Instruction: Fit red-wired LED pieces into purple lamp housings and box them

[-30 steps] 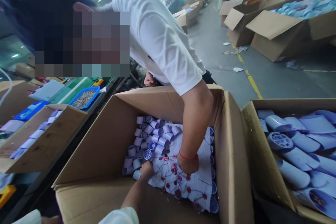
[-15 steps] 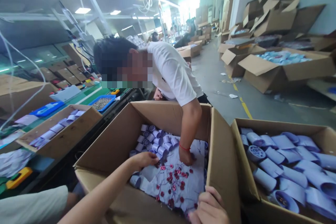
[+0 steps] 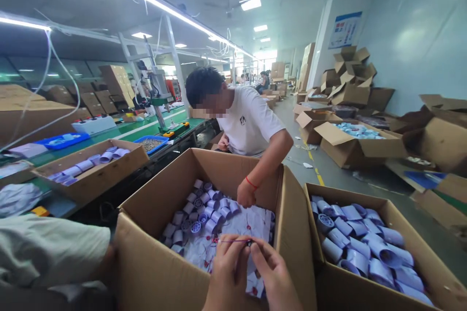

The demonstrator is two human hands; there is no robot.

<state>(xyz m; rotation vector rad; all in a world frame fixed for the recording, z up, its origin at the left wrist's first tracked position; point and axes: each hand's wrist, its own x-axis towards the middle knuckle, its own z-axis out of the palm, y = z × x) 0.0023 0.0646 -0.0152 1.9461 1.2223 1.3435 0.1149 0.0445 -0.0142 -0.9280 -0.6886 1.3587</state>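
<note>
Over the near side of a big cardboard box (image 3: pixel 164 272), my left hand (image 3: pixel 228 269) and my right hand (image 3: pixel 272 272) are close together, fingertips pinched on a small dark part with a thin purple wire (image 3: pixel 231 240). Inside the box are pale purple cylinders (image 3: pixel 209 209) and a white sheet (image 3: pixel 233 226) bearing small red pieces with thin wires. Another person's hand (image 3: pixel 247 193), with a red string at the wrist, is above the sheet at the far right side of the box.
A second box (image 3: pixel 386 204) of purple cylinders stands at the right. At the left, a green bench (image 3: pixel 124 129) carries a long box (image 3: pixel 98 170) of cylinders and a blue tray (image 3: pixel 166 140). A person (image 3: pixel 251 121) leans over the big box's far side.
My hands have come together above the box, now pinching a small wired part. The other person's hand has risen off the sheet. The view has shifted and tilted up.
</note>
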